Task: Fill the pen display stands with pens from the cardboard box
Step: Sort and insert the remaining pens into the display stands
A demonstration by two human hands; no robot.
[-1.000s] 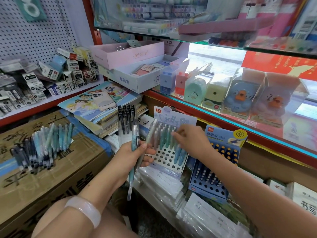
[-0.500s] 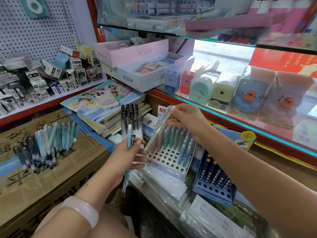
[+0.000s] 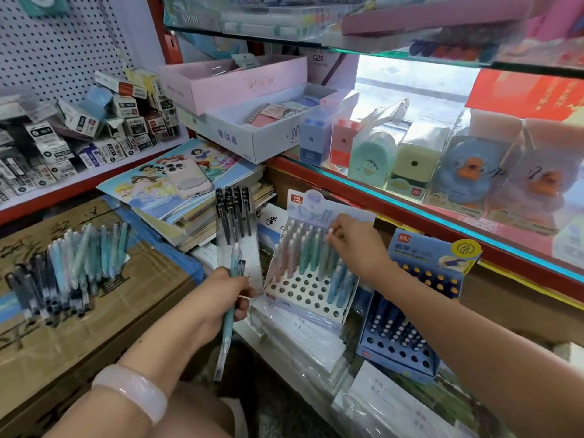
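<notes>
A white pen display stand (image 3: 305, 294) with rows of holes leans on the lower shelf, its back rows filled with pink, green and blue pens. My right hand (image 3: 358, 246) pinches the top of a grey-green pen (image 3: 323, 265) that stands in one of its holes. My left hand (image 3: 226, 297) grips a small bundle of teal pens (image 3: 228, 327), tips down, just left of the stand. A pile of loose pens (image 3: 74, 263) lies on the closed cardboard box (image 3: 104, 324) at the left. A blue display stand (image 3: 401, 346) sits to the right.
A clear stand of black pens (image 3: 234, 213) rises behind my left hand. A phone (image 3: 186, 178) lies on stacked colouring books (image 3: 177, 197). Wrapped notebooks (image 3: 303, 330) lie under the stands. A red shelf edge (image 3: 410, 213) with boxed sharpeners overhangs the stands.
My right hand lifted one pen up and away from the left-hand bundle, then brought it down into a hole of the white stand. My left hand stayed nearly still.
</notes>
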